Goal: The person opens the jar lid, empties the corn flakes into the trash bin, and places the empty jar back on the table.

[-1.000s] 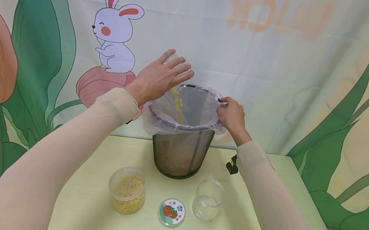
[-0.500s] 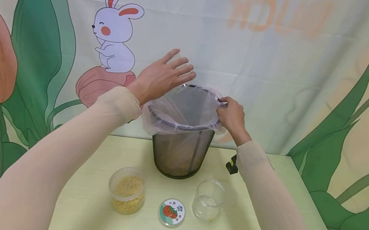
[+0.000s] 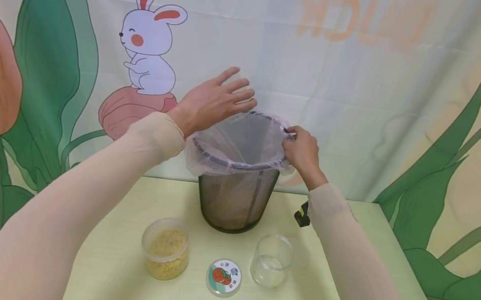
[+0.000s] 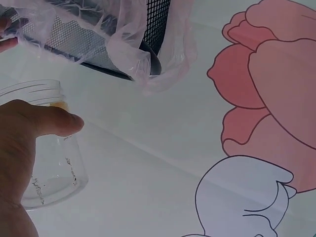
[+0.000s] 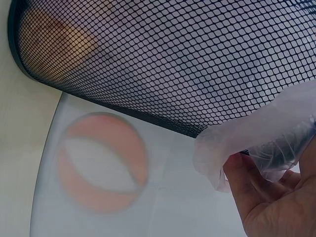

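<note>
My left hand (image 3: 215, 101) is over the left side of a black mesh waste bin (image 3: 235, 200), back of the hand up. It grips a clear jar (image 4: 61, 165), which the hand mostly hides in the head view. The jar's threaded mouth points towards the bin, and a little yellow shows near it. A thin, see-through bin liner (image 3: 207, 162) is folded over the bin's rim. My right hand (image 3: 303, 151) pinches rim and liner on the right side. Through the mesh, something yellowish-brown (image 5: 64, 44) shows low in the bin.
In front of the bin stands an uncovered tub (image 3: 166, 255) of yellow crumbly stuff. Beside it lies a round lid (image 3: 224, 277) with a tomato picture. A clear glass container (image 3: 271, 262) is to the right. A printed curtain (image 3: 345, 93) hangs behind the table.
One second ago yellow bits were falling from the left hand's jar into the bin; now none are falling. The left hand has shifted slightly right. My right hand has stayed put.
</note>
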`<state>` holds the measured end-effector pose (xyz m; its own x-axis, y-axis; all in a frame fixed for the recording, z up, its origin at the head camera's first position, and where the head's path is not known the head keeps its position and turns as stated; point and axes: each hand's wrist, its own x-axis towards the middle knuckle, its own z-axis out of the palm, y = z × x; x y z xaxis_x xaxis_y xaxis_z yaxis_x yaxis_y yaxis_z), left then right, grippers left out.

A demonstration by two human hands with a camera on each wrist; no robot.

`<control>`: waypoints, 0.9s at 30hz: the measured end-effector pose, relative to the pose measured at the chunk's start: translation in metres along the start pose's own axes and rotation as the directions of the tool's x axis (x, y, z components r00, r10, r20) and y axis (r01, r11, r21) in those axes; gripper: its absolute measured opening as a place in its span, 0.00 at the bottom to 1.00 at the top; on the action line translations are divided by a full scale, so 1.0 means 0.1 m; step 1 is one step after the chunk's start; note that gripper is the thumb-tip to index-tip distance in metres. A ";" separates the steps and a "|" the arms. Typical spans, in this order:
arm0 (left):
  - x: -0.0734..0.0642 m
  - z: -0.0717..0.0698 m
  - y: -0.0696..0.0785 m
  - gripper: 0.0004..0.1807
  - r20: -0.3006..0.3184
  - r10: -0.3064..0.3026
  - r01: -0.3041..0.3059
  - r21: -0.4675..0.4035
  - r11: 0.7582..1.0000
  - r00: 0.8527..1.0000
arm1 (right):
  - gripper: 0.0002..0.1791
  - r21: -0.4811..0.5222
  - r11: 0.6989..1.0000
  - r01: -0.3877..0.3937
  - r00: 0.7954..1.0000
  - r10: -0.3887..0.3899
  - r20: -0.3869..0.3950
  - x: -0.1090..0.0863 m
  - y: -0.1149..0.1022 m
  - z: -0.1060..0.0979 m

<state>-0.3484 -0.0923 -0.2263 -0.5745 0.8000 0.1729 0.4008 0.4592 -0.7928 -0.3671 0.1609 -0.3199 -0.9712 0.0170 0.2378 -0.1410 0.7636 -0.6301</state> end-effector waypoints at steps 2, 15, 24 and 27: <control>0.00 -0.01 0.00 0.44 0.012 0.006 -0.006 0.008 1.000 1.000 | 0.26 0.000 1.000 0.002 1.000 -0.002 -0.002 0.00 0.00 0.00; 0.03 -0.05 0.01 0.47 0.026 0.057 -0.058 0.062 0.996 0.998 | 0.26 -0.008 1.000 0.005 1.000 -0.005 -0.003 0.00 0.01 0.00; 0.05 -0.09 0.05 0.48 0.034 0.103 -0.108 0.174 0.979 0.994 | 0.26 -0.006 1.000 0.005 1.000 -0.005 0.002 0.00 0.00 -0.01; 0.05 -0.10 0.07 0.49 0.037 0.119 -0.124 0.198 0.972 0.992 | 0.26 -0.006 1.000 0.005 1.000 -0.005 0.004 0.00 0.00 -0.02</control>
<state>-0.3417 -0.0812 -0.2252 -0.5490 0.8340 0.0559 0.3195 0.2712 -0.9080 -0.3667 0.1618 -0.3187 -0.9712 0.0105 0.2382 -0.1449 0.7675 -0.6245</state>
